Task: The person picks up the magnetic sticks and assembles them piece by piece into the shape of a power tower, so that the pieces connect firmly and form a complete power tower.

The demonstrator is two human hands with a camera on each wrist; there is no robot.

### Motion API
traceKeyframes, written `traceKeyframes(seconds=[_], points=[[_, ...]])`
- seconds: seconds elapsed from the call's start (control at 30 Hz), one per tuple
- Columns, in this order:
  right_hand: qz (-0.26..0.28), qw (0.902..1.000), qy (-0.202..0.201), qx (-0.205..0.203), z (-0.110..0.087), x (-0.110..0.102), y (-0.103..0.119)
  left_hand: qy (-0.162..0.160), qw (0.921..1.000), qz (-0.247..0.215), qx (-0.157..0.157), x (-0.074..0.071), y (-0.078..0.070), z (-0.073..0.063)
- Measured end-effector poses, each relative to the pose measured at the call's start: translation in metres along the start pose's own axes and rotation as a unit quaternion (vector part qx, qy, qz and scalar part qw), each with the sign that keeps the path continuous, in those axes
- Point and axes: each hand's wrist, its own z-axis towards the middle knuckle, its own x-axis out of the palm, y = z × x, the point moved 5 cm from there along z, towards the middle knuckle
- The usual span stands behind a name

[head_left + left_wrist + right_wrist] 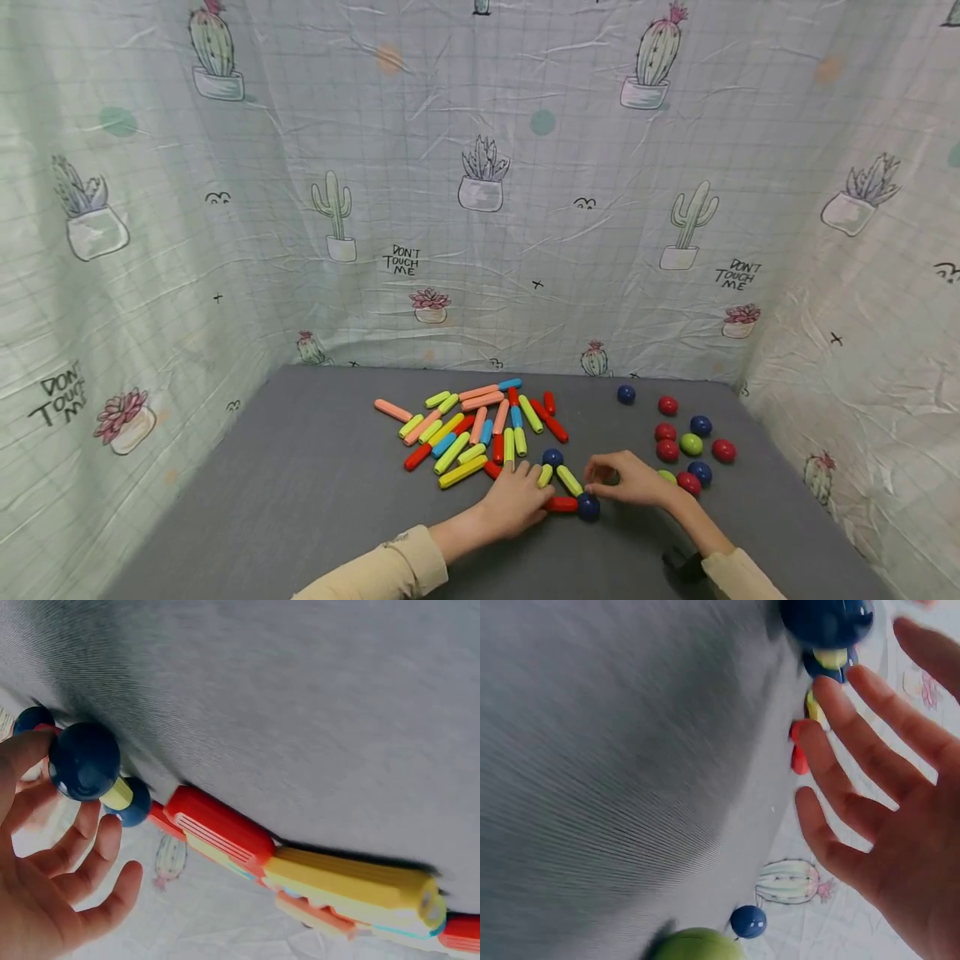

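On the table (225, 525), the left hand (517, 498) pinches one ball (84, 761) of the triangle (570, 480), seemingly to steady it; the right hand (630, 479) hovers beside, empty, fingers apart. Rods (462, 472) lie left, balls (691, 445) right, likely for reach.

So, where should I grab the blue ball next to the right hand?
I'd pinch the blue ball across its widest part, coming from its right. The red stick reaches its left side and the lime stick slants in from the back left, so the right looks freer. It's round, so gripping too high might slip.
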Motion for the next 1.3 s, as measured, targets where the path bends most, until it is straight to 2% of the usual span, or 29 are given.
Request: traceKeyframes(seconds=[0.1,0.2,0.3,0.43,0.63,0.73,0.9,1.2,1.3], points=[[-0.07,0.9959,-0.055,0.016,0.017,-0.012,-0.005,-0.003,0.9999,0.007,0.012,0.001,0.003,-0.005],[-0.149,0.9828,-0.099,0.044,0.036,-0.018,-0.011,-0.012,0.9995,0.016,0.023,-0.001,0.004,-0.009],[-0.199,0.9704,-0.126,0.053,0.055,-0.02,-0.017,-0.019,0.999,0.023,0.032,-0.003,0.003,-0.012],[-0.242,0.9584,-0.14,0.058,0.077,-0.016,-0.024,-0.026,0.9983,0.029,0.042,-0.005,0.003,-0.015],[-0.27,0.9543,-0.111,0.064,0.098,-0.004,-0.031,-0.022,0.9974,0.033,0.06,-0.005,0.004,-0.017],[-0.292,0.9493,-0.09,0.076,0.103,0.003,-0.035,-0.018,0.997,0.032,0.068,-0.005,0.005,-0.018],[-0.298,0.9472,-0.074,0.092,0.103,0.007,-0.037,-0.024,0.9965,0.024,0.076,-0.005,0.006,-0.019],[-0.297,0.9488,-0.074,0.076,0.092,0.003,-0.035,-0.016,0.9965,0.029,0.077,-0.004,0.005,-0.02],[-0.292,0.9493,-0.087,0.076,0.087,-0.001,-0.036,-0.014,0.9962,0.029,0.081,-0.004,0.006,-0.02]])
